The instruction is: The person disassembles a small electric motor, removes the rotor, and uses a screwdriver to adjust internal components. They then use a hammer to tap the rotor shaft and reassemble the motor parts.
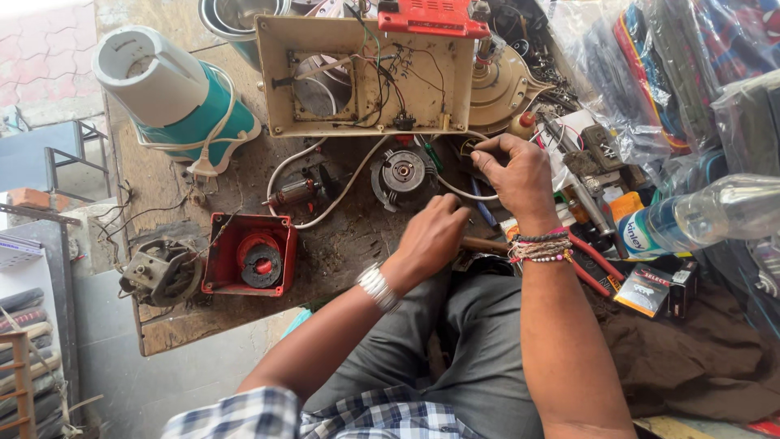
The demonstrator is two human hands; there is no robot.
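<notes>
On the cluttered workbench (341,244), two hands work: right hand (513,175) pinching one white wire (455,191), left hand (435,236) curled shut beside one round motor (404,177).

Motor (404,177) on bench (341,244) before open housing (363,75); mixer base (175,93) left, bottle (715,213) right.

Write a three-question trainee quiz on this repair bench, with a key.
1. True or false: the right hand pinches a thin wire near the open cream casing.
2. Which lies nearest the left hand? A. teal mixer base B. round motor C. red housing
3. Fill in: the left wrist wears a silver-coloured ____.

Key: 1 true; 2 B; 3 watch.
</notes>
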